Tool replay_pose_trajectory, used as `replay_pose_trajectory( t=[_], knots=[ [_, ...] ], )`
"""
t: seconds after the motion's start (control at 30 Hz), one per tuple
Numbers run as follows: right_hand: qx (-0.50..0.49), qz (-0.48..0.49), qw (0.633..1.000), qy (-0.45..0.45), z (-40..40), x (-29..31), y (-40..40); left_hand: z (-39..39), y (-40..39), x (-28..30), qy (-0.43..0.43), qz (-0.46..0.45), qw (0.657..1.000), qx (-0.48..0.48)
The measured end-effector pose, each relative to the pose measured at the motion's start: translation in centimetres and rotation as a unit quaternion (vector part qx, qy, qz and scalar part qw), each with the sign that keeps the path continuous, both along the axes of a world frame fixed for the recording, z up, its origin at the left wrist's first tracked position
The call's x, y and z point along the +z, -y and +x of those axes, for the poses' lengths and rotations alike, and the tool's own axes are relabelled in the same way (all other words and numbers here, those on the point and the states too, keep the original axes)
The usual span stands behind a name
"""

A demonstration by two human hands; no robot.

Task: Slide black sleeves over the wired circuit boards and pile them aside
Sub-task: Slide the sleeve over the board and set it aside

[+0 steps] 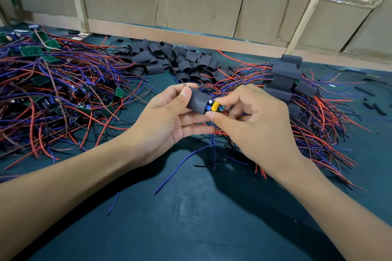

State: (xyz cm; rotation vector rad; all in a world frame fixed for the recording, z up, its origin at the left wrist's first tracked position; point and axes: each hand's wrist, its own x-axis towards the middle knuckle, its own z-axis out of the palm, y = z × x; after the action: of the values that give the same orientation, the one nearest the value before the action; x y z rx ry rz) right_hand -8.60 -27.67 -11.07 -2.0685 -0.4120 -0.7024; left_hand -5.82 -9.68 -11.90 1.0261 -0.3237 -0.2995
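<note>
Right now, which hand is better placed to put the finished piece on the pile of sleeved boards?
The right hand. It already pinches the circuit board half inside the black sleeve, and the pile of sleeved boards lies on its side.

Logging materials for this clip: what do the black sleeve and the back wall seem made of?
Black sleeve: matte, thin, flexible tubing, likely plastic heat-shrink; it holds a soft flattened shape. Back wall: brown corrugated cardboard sheets, with creases and torn edges, framed by pale wooden battens.

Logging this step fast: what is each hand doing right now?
Left hand: grips the black sleeve.
Right hand: pinches the circuit board, partly inside that sleeve.
</note>
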Motion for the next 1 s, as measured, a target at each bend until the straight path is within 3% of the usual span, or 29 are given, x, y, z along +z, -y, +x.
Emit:
replay_pose_trajectory(
  t=[0.2,0.4,1.0],
  knots=[
    [0.056,0.029,0.996,-0.065,0.1,0.3,0.1,0.1,0.2,-0.1,-0.001,-0.014,0.999,0.031],
    [0.051,0.086,0.99,-0.104,-0.1,0.4,0.0,0.0,0.3,-0.3,0.014,0.011,1.0,0.02],
    [0.074,0.161,0.974,-0.144,-0.2,1.2,-0.1,-0.1,0.4,-0.5,0.048,0.038,0.998,0.005]
  ],
)
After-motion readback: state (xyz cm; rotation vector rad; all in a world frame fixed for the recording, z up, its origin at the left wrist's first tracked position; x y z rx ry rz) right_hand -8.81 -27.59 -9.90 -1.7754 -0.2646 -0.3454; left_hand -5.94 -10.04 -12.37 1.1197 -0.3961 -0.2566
